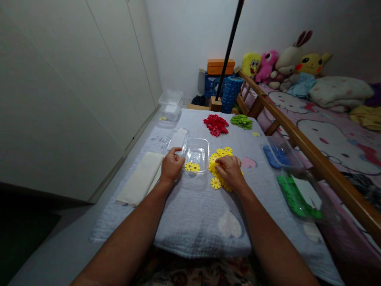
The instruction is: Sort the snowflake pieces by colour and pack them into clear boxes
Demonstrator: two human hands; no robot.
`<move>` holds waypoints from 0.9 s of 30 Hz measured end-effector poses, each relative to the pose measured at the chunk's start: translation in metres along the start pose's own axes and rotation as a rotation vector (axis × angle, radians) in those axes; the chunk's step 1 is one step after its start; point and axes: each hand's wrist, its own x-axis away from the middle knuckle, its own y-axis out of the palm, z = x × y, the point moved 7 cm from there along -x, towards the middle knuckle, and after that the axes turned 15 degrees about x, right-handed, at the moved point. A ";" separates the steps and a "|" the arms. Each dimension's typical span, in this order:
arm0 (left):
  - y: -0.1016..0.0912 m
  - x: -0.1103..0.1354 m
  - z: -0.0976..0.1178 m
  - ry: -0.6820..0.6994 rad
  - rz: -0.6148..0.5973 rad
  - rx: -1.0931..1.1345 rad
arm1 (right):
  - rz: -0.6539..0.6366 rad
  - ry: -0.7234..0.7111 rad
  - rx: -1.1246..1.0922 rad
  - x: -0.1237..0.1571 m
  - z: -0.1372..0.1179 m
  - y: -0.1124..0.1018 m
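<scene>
A clear plastic container (195,143) stands on the cloth in front of me, with a few yellow notched flower-shaped discs (192,167) at its near end. My left hand (172,166) is closed on its left rim, thumb and forefinger at the edge. To the right of the container lies a loose pile of the same yellow discs (215,182). My right hand (231,171) is over this pile, its fingers curled down around discs and partly hiding them.
Red pieces (216,125) and light-green pieces (241,122) lie in heaps at the back. Boxes of blue pieces (276,155) and green pieces (297,198) stand along the right, beside a wooden bed rail (285,123). Stacked clear containers (171,104) and a folded beige cloth (141,176) are left.
</scene>
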 end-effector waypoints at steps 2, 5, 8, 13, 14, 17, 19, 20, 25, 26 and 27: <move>0.000 0.000 0.001 0.002 -0.001 0.003 | 0.013 0.017 -0.017 0.000 0.001 -0.002; 0.000 0.001 0.001 0.001 -0.007 0.008 | 0.040 0.051 -0.097 -0.001 0.005 -0.009; 0.001 0.001 0.001 0.011 -0.021 0.010 | 0.102 0.081 -0.277 -0.002 0.008 -0.020; 0.003 0.002 0.002 0.024 -0.032 -0.007 | 0.228 0.184 -0.599 -0.001 0.007 -0.033; 0.003 0.002 0.002 0.024 -0.031 -0.008 | 0.239 0.189 -0.627 -0.001 0.003 -0.032; 0.003 0.003 0.003 0.022 -0.033 -0.008 | 0.242 0.134 -0.628 -0.001 -0.015 -0.028; 0.003 0.003 0.004 0.022 -0.034 -0.004 | 0.227 0.067 -0.574 -0.001 -0.028 -0.024; 0.003 0.003 0.004 0.023 -0.033 -0.001 | 0.218 0.036 -0.538 0.000 -0.033 -0.021; 0.004 0.004 0.006 0.025 -0.034 -0.007 | 0.147 -0.047 -0.346 -0.001 -0.050 -0.014; 0.004 0.005 0.007 0.024 -0.035 -0.005 | 0.126 -0.053 -0.313 -0.001 -0.052 -0.013; 0.004 0.005 0.007 0.023 -0.036 -0.002 | 0.108 -0.057 -0.282 -0.001 -0.053 -0.013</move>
